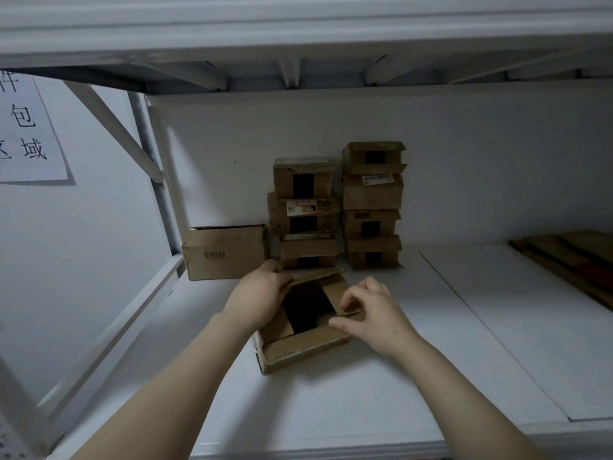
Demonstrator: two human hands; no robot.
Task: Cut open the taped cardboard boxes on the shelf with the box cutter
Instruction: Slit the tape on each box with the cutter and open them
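A small cardboard box (298, 348) lies on the white shelf (365, 393) in front of me, its top flaps spread and a dark opening showing inside. My left hand (262, 293) grips the box's far left flap, fingers curled over its edge. My right hand (371, 313) pinches the right flap between thumb and fingers. No box cutter is visible in either hand or on the shelf.
Two stacks of small cardboard boxes (303, 214) (373, 204) stand against the back wall. A larger box (225, 252) lies at their left. Flattened cardboard (570, 260) lies at the far right. A paper sign (26, 127) hangs on the left wall.
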